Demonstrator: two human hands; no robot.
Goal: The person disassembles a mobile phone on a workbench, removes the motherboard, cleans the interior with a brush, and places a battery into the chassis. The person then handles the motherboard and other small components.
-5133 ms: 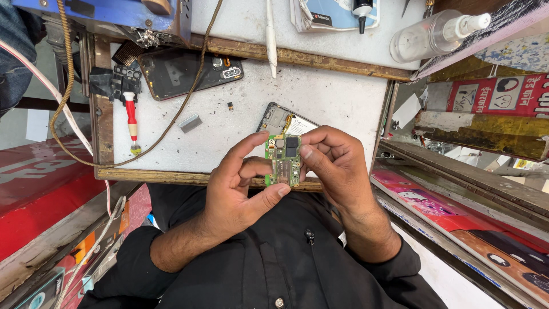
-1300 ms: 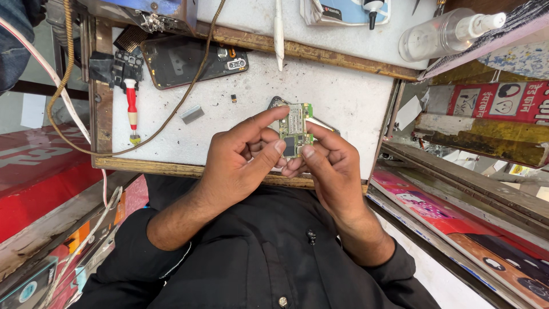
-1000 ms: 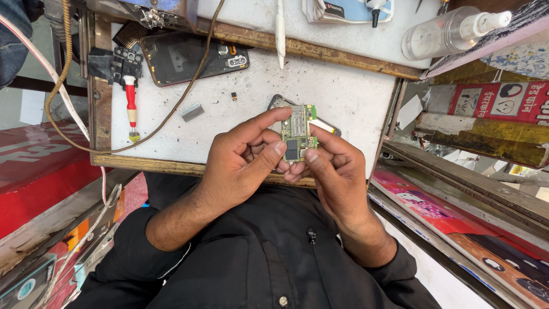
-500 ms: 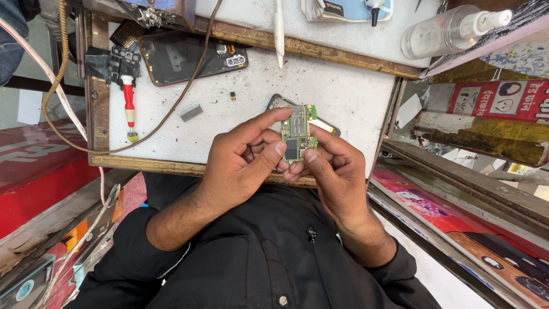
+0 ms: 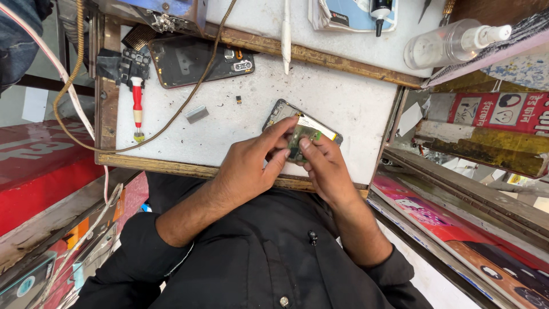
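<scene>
Both hands have come down: the left hand (image 5: 251, 166) and right hand (image 5: 326, 171) now pinch the small green circuit board (image 5: 298, 139) against the opened dark phone body (image 5: 286, 111) on the white surface (image 5: 343, 103), suggesting seating; red-handled screwdriver (image 5: 137, 109) at nine o'clock.

White worktop (image 5: 320, 97) in a wooden frame (image 5: 108, 103)

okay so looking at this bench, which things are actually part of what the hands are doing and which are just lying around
In use:
- left hand and right hand, both gripping the small green circuit board
- opened phone body directly under the board

Lying about:
- dark phone back cover
- red-handled screwdriver
- white stylus-like tool
- clear spray bottle
</scene>
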